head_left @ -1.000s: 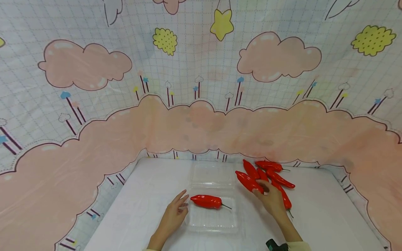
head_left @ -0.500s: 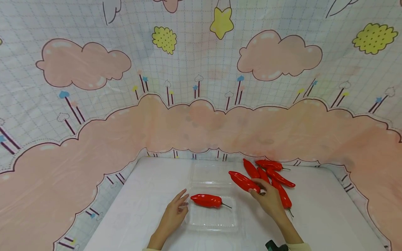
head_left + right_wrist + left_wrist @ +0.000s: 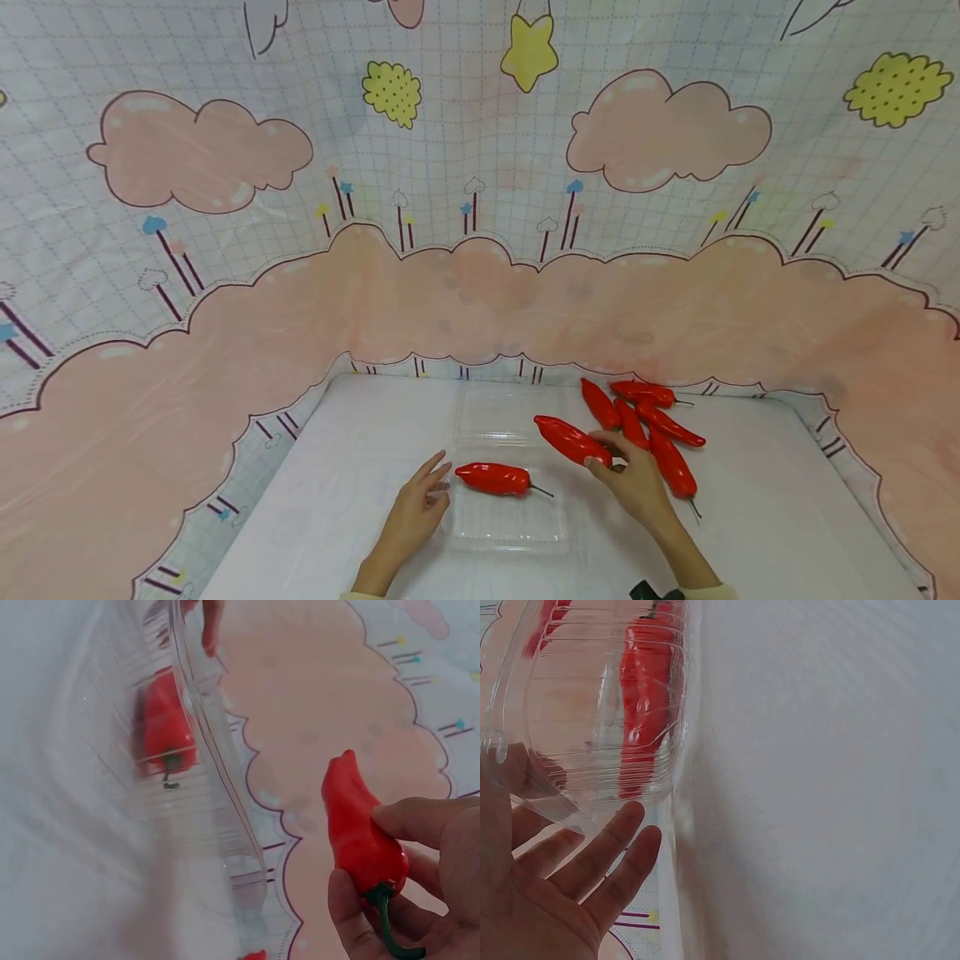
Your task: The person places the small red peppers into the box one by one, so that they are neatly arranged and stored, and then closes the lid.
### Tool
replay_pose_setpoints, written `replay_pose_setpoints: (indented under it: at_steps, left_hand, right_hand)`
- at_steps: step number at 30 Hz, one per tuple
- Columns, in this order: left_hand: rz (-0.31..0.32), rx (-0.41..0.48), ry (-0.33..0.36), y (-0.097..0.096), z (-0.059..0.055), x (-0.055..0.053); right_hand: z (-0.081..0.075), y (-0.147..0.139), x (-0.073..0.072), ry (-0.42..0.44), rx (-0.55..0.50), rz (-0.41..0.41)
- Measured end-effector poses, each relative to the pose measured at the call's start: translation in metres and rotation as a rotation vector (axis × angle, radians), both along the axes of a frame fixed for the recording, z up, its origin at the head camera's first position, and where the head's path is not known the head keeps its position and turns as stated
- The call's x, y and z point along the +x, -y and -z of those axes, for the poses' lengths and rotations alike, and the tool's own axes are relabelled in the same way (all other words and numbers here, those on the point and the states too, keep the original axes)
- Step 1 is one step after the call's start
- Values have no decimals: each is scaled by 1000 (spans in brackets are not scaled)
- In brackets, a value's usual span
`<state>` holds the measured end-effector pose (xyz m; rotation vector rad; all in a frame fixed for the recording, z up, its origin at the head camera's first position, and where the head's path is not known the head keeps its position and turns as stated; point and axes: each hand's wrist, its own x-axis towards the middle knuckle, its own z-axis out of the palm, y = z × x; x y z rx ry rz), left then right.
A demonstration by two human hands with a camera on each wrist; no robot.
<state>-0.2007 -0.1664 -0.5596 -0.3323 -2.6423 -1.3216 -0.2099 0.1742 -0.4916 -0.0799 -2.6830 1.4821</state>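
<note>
A red pepper (image 3: pixel 572 440) with a green stem (image 3: pixel 386 922) is pinched near its stem end between my right hand's (image 3: pixel 636 483) thumb and fingers. It is over the right side of a clear plastic container (image 3: pixel 510 529), its tip pointing away to the left. Inside that container a second red pepper (image 3: pixel 492 479) lies sideways, stem to the right. My left hand (image 3: pixel 412 508) is at the container's left side, fingers extended. In the left wrist view, the fingertips (image 3: pixel 634 814) are right at the plastic end wall, and part of the hand shows through it.
Several more red peppers (image 3: pixel 673 467) lie in a loose group at the back right of the white table (image 3: pixel 315 475). The container's transparent lid (image 3: pixel 498 412) lies open behind its base. A cartoon-printed cloth (image 3: pixel 480 308) rises behind the table. A dark object (image 3: pixel 651 592) shows by the right wrist.
My right hand has carried its pepper left, away from the group and over the container's right side. The left hand and the pepper in the container have stayed in place.
</note>
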Motion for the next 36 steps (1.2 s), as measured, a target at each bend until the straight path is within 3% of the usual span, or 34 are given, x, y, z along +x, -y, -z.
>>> replay_pose_setpoints:
  at_steps: [11, 36]
  left_hand:
    - [0, -6, 11, 0, -1, 0]
    - [1, -11, 9, 0, 0, 0]
  right_hand:
    - [7, 11, 5, -12, -37, -43]
    - [18, 36, 16, 11, -5, -132]
